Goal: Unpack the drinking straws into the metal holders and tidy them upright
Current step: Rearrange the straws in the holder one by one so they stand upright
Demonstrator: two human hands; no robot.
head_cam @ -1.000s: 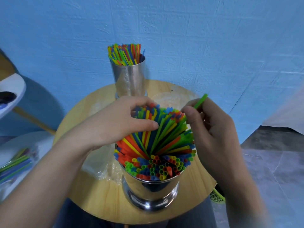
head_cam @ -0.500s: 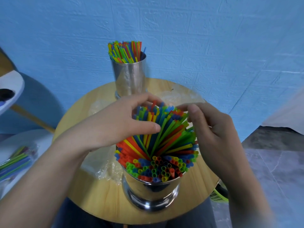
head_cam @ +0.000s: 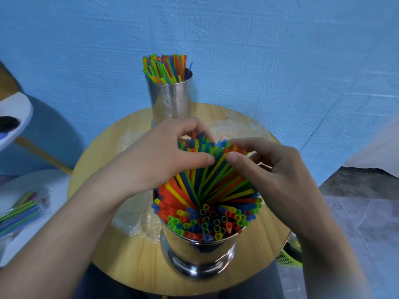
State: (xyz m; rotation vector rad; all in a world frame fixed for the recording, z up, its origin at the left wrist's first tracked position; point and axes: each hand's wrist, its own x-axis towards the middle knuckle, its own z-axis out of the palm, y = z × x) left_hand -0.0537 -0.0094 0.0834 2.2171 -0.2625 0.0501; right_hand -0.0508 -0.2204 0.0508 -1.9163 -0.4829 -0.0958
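Stainless steel, polished and flared at the foot, made up the near holder, which stood close to the front edge of a round wooden table. It was crammed with coloured straws. Those at its front rim stood nearly upright with open ends showing, while those behind were fanned out and leaned away toward the wall.

The leaning part was gathered between both hands above the holder's far rim. The left hand was curled over the tips from the left, thumb pressed against the shafts and fingers hooked over the ends. The right hand was set likewise from the right, thumb laid on the shafts and fingers bent round the far tips. The two thumbs were almost touching.

Behind the near holder a second holder was seen, filled with its own bundle. Crumpled clear wrapping lay on the table to the near holder's left. Farther left, off the table, a packet of straws lay on a white surface.

The near holder was judged tightly packed. If the fan were forced upright too hard, straws at the front rim could be squeezed up and out, or thin shafts kinked under the thumbs. A strong sideways pull could tip the holder or slide it off the nearby table edge. An uneven release could let the fan spring back.
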